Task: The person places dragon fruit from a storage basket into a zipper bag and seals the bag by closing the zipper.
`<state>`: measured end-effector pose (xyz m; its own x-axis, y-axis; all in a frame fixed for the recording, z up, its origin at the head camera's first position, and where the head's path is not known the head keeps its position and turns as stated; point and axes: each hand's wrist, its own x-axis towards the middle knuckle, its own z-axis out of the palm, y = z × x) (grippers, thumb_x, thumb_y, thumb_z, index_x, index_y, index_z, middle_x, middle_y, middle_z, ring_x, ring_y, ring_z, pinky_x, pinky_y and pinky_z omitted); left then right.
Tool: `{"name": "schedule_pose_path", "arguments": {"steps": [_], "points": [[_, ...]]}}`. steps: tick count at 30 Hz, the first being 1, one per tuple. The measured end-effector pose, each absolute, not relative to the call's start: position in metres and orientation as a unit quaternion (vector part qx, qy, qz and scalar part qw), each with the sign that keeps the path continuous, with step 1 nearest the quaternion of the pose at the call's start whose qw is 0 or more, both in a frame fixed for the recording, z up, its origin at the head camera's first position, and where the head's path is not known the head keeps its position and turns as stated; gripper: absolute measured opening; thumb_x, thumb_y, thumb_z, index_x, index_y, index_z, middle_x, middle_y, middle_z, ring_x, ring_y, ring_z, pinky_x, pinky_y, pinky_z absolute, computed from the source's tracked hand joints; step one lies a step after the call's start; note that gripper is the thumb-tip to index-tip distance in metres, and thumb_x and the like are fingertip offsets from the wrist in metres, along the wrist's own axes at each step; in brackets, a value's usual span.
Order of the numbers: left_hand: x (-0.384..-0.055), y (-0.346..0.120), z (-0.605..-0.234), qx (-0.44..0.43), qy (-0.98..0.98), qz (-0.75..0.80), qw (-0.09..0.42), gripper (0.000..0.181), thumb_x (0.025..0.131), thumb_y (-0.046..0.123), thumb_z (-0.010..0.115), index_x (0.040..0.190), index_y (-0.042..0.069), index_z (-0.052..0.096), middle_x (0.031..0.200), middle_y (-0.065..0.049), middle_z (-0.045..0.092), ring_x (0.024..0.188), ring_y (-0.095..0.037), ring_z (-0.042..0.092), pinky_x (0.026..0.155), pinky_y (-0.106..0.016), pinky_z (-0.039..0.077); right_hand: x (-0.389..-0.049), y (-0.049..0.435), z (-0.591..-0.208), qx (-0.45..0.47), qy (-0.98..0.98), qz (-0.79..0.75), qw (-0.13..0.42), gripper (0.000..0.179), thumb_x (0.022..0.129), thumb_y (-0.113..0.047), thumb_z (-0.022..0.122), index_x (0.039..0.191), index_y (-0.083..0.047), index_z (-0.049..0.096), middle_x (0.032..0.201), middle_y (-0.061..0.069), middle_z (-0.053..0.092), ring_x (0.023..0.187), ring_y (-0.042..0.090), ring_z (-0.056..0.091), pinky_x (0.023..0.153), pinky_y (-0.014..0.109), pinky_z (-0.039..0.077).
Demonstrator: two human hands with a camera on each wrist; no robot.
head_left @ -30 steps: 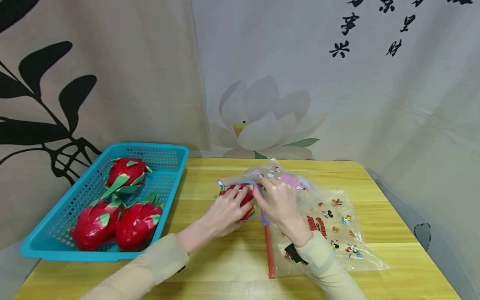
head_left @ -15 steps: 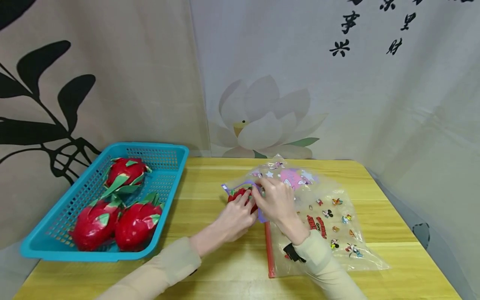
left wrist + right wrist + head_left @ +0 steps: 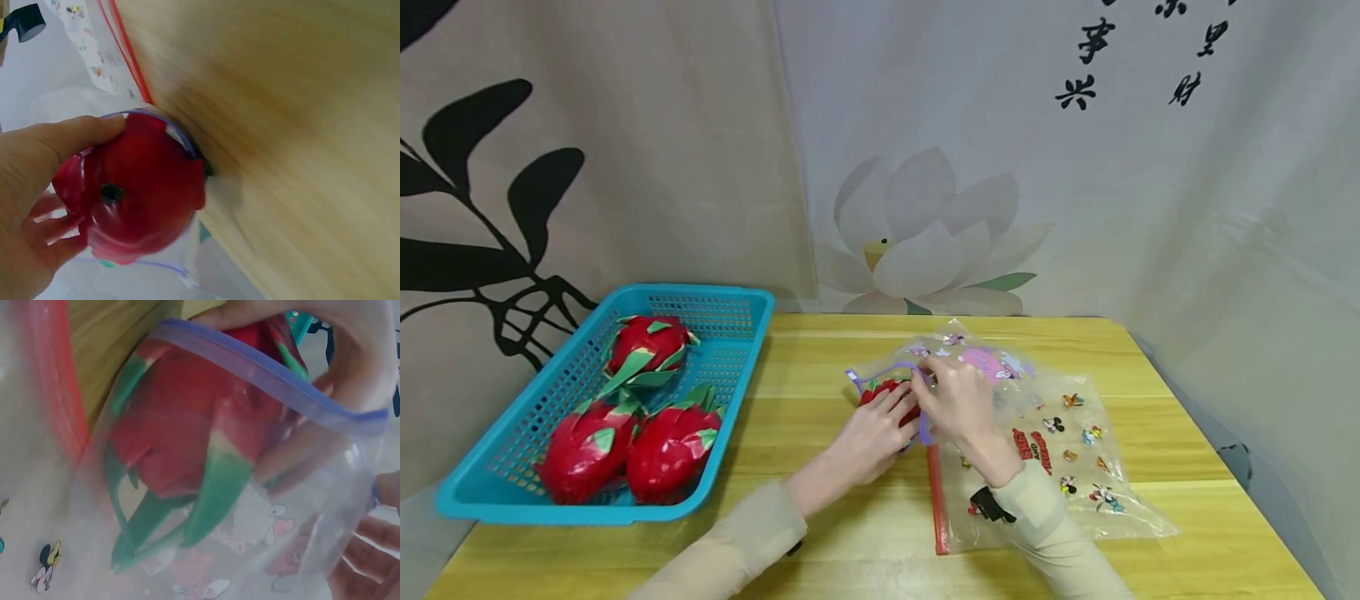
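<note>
My left hand (image 3: 876, 437) grips a red dragon fruit (image 3: 150, 200) with green-tipped scales, thumb on one side and fingers round the other. The fruit sits partly inside the mouth of a clear zip bag (image 3: 312, 403) with a purple zip edge. Seen from the right wrist, its leafy end lies inside the bag and the left fingers reach in along it. My right hand (image 3: 958, 404) pinches the bag's edge beside the fruit. Cartoon prints and a pink patch (image 3: 985, 362) mark the bag. In the head view both hands hide much of the fruit.
A second clear bag (image 3: 1075, 492) with a red zip lies flat under the right forearm, overlapped by the first. At left stands a blue plastic basket (image 3: 760, 333) with three dragon fruits (image 3: 673, 454). A printed cloth (image 3: 925, 100) hangs behind the wooden table (image 3: 842, 550).
The left hand has moved slightly right, pushing the dragon fruit further into the bag's mouth. The right hand has stayed almost in place, pinching the edge.
</note>
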<state>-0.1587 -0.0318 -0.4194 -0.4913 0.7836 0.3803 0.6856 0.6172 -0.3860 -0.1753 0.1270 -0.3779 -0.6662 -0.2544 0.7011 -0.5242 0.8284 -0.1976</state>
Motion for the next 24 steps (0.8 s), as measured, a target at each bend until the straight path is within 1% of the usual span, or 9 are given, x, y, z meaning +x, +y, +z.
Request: {"name": "schedule_pose_path", "arguments": {"steps": [4, 7, 9, 12, 13, 15, 17, 20, 24], "points": [[-0.154, -0.042, -0.424, -0.419, -0.859, 0.03, 0.293, 0.052, 0.072, 0.031, 0.081, 0.118, 0.016, 0.064, 0.133, -0.012, 0.057, 0.127, -0.03, 0.052, 0.104, -0.041, 0.046, -0.178, 0.132, -0.377, 0.216, -0.885, 0.193, 0.363, 0.007, 0.078, -0.012, 0.07, 0.08, -0.006, 0.073, 0.066, 0.006, 0.071, 0.04, 0.007, 0.041, 0.038, 0.015, 0.027], [-0.147, -0.047, -0.427, -0.381, -0.873, -0.029, 0.302, 0.061, 0.07, 0.03, 0.083, 0.123, 0.011, 0.061, 0.136, -0.017, 0.054, 0.128, -0.034, 0.05, 0.101, -0.043, 0.048, -0.179, 0.135, -0.376, 0.209, -0.883, 0.194, 0.372, 0.007, 0.078, -0.012, 0.069, 0.079, -0.007, 0.073, 0.066, 0.005, 0.072, 0.04, 0.006, 0.038, 0.036, 0.016, 0.025], [-0.142, -0.049, -0.429, -0.343, -0.892, -0.064, 0.287, 0.067, 0.07, 0.031, 0.083, 0.128, 0.009, 0.057, 0.137, -0.02, 0.049, 0.127, -0.038, 0.048, 0.096, -0.044, 0.051, -0.179, 0.137, -0.376, 0.207, -0.883, 0.199, 0.373, 0.007, 0.078, -0.012, 0.068, 0.079, -0.007, 0.073, 0.067, 0.005, 0.072, 0.04, 0.006, 0.037, 0.036, 0.017, 0.025], [-0.138, -0.05, -0.432, -0.288, -0.92, -0.114, 0.238, 0.075, 0.072, 0.032, 0.082, 0.135, 0.008, 0.05, 0.14, -0.026, 0.043, 0.125, -0.043, 0.049, 0.082, -0.045, 0.057, -0.178, 0.137, -0.375, 0.205, -0.884, 0.202, 0.369, 0.006, 0.078, -0.01, 0.067, 0.079, -0.008, 0.073, 0.067, 0.005, 0.072, 0.04, 0.005, 0.035, 0.035, 0.017, 0.025], [-0.138, -0.049, -0.433, -0.278, -0.927, -0.127, 0.22, 0.077, 0.072, 0.032, 0.082, 0.137, 0.008, 0.048, 0.141, -0.028, 0.042, 0.124, -0.045, 0.049, 0.079, -0.046, 0.057, -0.178, 0.137, -0.375, 0.205, -0.885, 0.201, 0.367, 0.007, 0.079, -0.01, 0.067, 0.078, -0.008, 0.073, 0.067, 0.005, 0.072, 0.04, 0.005, 0.035, 0.036, 0.017, 0.024], [-0.138, -0.048, -0.435, -0.269, -0.933, -0.151, 0.187, 0.081, 0.073, 0.032, 0.082, 0.14, 0.008, 0.045, 0.143, -0.03, 0.039, 0.122, -0.048, 0.051, 0.077, -0.048, 0.057, -0.178, 0.137, -0.374, 0.204, -0.887, 0.198, 0.363, 0.006, 0.079, -0.011, 0.067, 0.078, -0.008, 0.073, 0.066, 0.005, 0.072, 0.04, 0.004, 0.034, 0.036, 0.017, 0.024], [-0.138, -0.047, -0.435, -0.272, -0.932, -0.17, 0.167, 0.083, 0.072, 0.028, 0.082, 0.142, 0.008, 0.042, 0.143, -0.032, 0.039, 0.12, -0.049, 0.052, 0.076, -0.047, 0.057, -0.177, 0.136, -0.374, 0.205, -0.891, 0.194, 0.356, 0.007, 0.079, -0.011, 0.067, 0.079, -0.008, 0.073, 0.066, 0.004, 0.071, 0.041, 0.004, 0.035, 0.036, 0.016, 0.024], [-0.138, -0.045, -0.436, -0.285, -0.927, -0.181, 0.163, 0.083, 0.071, 0.021, 0.083, 0.141, 0.005, 0.041, 0.14, -0.035, 0.041, 0.117, -0.048, 0.055, 0.074, -0.044, 0.058, -0.177, 0.134, -0.375, 0.208, -0.897, 0.191, 0.339, 0.007, 0.08, -0.012, 0.067, 0.08, -0.008, 0.073, 0.067, 0.004, 0.071, 0.042, 0.004, 0.038, 0.037, 0.014, 0.025], [-0.135, -0.043, -0.435, -0.302, -0.921, -0.16, 0.187, 0.08, 0.069, 0.017, 0.083, 0.138, 0.004, 0.045, 0.136, -0.036, 0.045, 0.117, -0.049, 0.055, 0.065, -0.041, 0.059, -0.177, 0.132, -0.376, 0.214, -0.901, 0.201, 0.319, 0.007, 0.08, -0.011, 0.067, 0.08, -0.007, 0.073, 0.066, 0.004, 0.07, 0.043, 0.004, 0.04, 0.038, 0.014, 0.027]]}}
